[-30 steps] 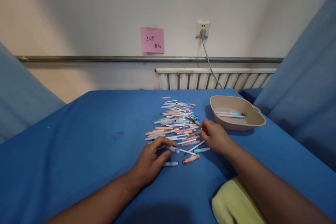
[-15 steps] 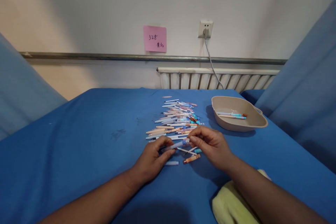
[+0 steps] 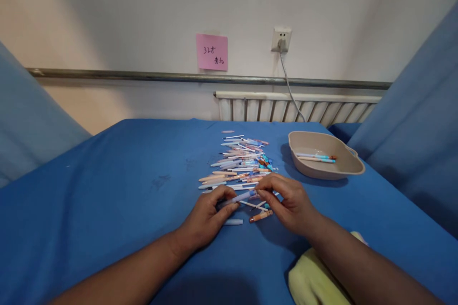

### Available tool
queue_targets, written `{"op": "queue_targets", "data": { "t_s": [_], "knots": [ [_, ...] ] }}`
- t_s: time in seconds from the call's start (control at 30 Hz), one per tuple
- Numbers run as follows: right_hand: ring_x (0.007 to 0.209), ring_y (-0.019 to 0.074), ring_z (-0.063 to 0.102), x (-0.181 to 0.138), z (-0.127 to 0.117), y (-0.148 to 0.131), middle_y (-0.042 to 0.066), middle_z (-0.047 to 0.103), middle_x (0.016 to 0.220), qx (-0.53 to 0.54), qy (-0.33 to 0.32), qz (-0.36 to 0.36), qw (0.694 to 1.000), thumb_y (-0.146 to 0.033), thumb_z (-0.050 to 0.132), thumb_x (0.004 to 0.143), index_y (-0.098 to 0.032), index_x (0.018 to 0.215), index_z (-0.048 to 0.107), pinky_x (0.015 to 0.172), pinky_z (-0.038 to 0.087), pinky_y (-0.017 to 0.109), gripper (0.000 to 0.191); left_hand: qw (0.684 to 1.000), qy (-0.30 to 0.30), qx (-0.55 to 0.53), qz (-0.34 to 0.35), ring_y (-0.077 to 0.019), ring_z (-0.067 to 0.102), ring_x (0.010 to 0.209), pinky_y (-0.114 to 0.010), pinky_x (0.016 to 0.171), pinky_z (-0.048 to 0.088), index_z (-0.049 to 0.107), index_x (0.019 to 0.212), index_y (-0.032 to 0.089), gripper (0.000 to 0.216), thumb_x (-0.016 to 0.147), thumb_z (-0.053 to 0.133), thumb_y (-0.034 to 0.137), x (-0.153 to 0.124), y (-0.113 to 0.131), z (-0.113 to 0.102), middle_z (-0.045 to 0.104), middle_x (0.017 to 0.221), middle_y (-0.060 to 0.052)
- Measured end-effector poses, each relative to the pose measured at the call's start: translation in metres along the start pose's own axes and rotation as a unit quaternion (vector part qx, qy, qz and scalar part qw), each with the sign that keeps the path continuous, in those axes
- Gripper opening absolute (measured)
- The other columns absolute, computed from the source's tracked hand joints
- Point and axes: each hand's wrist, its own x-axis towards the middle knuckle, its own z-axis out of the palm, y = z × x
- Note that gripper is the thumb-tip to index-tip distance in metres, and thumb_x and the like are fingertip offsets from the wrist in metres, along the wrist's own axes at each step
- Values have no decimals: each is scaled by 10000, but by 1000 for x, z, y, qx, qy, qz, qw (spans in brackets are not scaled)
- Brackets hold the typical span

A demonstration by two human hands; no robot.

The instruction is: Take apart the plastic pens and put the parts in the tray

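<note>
right hand (image 3: 290, 204) in from the right, now at the pen (image 3: 244, 197)

head view: a second ago the right hand was out to the right, apart from the pen; now its fingertips meet the pen's right end. the left hand (image 3: 207, 217) has hardly shifted.

the pen lies between the two hands, over the middle of the table (image 3: 107, 200). its long axis runs from one hand to the other, roughly along the table's far edge, the right end slanting a little toward that edge. neither hand is nearer: the left is curled round the left end, thumb below and fingers over, hiding its tip; the right pinches the right end between thumb and finger. whether a small part is also caught in that pinch, i cannot tell.

beyond the hands, the pile (image 3: 229, 164) stretches toward the far edge, with small clips (image 3: 265, 162) along its right side. nearer, a blue tube (image 3: 234, 222) lies just beside the left hand, an orange tube (image 3: 261, 216) below the gap between the hands, and white rods (image 3: 252, 205) cross there. the basin (image 3: 347, 169) stands toward the far right corner, a few pens (image 3: 317, 157) inside. a towel (image 3: 315, 279) lies by the right forearm (image 3: 361, 255).
</note>
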Motion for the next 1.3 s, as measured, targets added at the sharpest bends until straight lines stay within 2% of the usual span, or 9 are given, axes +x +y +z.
{"op": "queue_targets", "data": {
  "t_s": [0.1,0.27,0.47,0.57,0.7,0.83,1.0,1.3],
  "knots": [
    [727,143,573,0,1,0,25,615,773,-2,-21,0,1000,-134,481,895,-203,881,583,673,441,250,124,1000,0,-1,-1,-169,576,800,-259,745,441,593,922,183,137,883,537,302,0,1,0,631,851,-8],
    [718,142,574,0,1,0,20,617,762,5,-19,4,1000,-141,484,895,-207,881,591,668,441,252,127,1000,-6,-8,-4,-169,576,786,-261,732,449,598,918,189,150,884,529,318,0,1,-1,628,827,-2],
    [667,133,580,1,4,0,3,621,703,38,7,42,998,-155,524,879,-203,819,616,641,446,247,120,1000,1,-27,-6,-170,576,777,-266,725,458,615,893,182,157,865,548,321,-1,-1,1,636,816,-5],
    [648,131,589,1,7,3,-4,625,671,73,22,70,995,-194,554,870,-200,791,635,627,462,249,114,998,-14,-56,-6,-172,587,773,-267,718,462,626,886,176,164,860,559,323,-1,2,2,651,813,-11],
    [560,119,599,1,10,5,-21,613,630,218,42,170,960,-330,585,861,-199,845,647,552,495,238,145,992,-52,-118,-12,-165,607,770,-263,715,463,616,917,175,152,891,529,298,-3,8,3,684,848,-21],
    [562,116,601,3,10,6,3,634,696,304,58,200,930,-423,574,860,-183,909,650,558,511,246,257,987,-61,-147,-31,-171,621,781,-270,716,465,603,921,174,163,904,511,307,-4,10,3,700,868,-31],
    [560,114,588,4,9,9,6,624,702,317,60,208,923,-474,541,869,-179,879,640,550,499,242,311,986,-65,-147,-36,-172,618,782,-275,722,463,596,932,172,187,907,502,332,-3,8,3,695,881,-37],
    [517,98,549,5,14,12,-30,596,596,299,97,212,925,-403,673,775,-181,751,629,519,488,229,228,984,-66,-161,-31,-166,608,759,-269,703,456,590,925,174,155,898,515,307,-2,9,4,682,821,-26]
  ]
}}
